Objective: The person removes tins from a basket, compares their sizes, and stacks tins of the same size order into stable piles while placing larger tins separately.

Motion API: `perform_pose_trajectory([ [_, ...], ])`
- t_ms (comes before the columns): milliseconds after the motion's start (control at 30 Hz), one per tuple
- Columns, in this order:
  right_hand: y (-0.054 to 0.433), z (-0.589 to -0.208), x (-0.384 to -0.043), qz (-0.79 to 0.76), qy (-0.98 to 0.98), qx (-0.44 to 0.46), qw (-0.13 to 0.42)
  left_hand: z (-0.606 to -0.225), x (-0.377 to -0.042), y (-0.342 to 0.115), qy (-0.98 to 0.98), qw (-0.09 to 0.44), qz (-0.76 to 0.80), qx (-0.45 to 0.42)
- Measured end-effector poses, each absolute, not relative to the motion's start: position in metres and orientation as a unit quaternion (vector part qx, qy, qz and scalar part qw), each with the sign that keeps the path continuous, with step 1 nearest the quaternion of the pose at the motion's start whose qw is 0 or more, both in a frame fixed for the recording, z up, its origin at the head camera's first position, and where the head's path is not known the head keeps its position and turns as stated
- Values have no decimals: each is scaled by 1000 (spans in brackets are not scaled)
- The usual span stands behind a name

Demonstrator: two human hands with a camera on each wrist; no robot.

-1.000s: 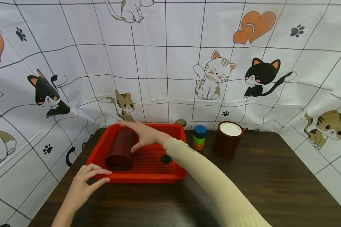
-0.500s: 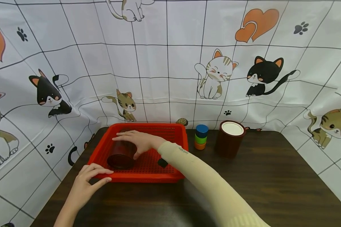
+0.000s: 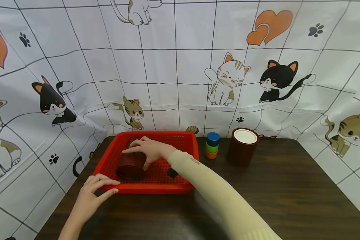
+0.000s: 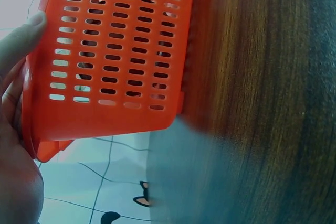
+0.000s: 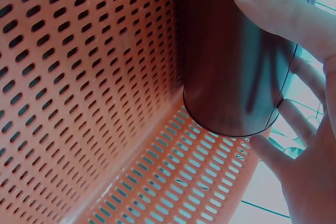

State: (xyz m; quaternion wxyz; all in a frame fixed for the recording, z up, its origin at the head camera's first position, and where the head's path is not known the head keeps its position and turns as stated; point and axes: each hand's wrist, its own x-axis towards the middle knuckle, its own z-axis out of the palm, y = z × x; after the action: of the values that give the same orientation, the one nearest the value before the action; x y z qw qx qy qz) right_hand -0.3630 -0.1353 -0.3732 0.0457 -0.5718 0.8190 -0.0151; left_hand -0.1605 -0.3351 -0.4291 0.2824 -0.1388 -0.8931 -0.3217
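A dark brown cylindrical canister (image 3: 131,168) lies on its side at the left of a red perforated plastic basket (image 3: 168,189). My right hand (image 3: 151,151) grips the canister from above, its thumb on the near right side and its fingers over the top. In the right wrist view, the thumb presses one side of the canister (image 5: 231,61) while the fingers curve round the other. My left hand (image 3: 91,193) holds the basket's front left corner. Its thumb lies outside the rim and its fingers hook over it, as the left wrist view shows beside the basket wall (image 4: 105,119).
Right of the basket stands a small blue, green and orange stack (image 3: 212,145). Beside it is an upright brown canister (image 3: 243,150) with a cream-white top. All rest on a dark wooden table (image 3: 276,186), before a cat-patterned sheet (image 3: 192,66).
My right hand has come nearer and its fingers have closed round the lying canister, which has shifted slightly right. The left hand stays at the basket's corner.
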Motion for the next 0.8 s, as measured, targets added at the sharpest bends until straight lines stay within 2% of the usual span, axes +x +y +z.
perform_pose_trajectory([
  [367, -133, -372, -363, 13, 823, -567, 19, -433, -162, -336, -896, 277, -322, -131],
  [633, -141, -367, -368, 15, 804, -592, 61, -433, -162, -337, -896, 277, -321, -133],
  [800, -145, -370, -371, 45, 796, -603, 26, -433, -161, -339, -897, 273, -321, -135],
])
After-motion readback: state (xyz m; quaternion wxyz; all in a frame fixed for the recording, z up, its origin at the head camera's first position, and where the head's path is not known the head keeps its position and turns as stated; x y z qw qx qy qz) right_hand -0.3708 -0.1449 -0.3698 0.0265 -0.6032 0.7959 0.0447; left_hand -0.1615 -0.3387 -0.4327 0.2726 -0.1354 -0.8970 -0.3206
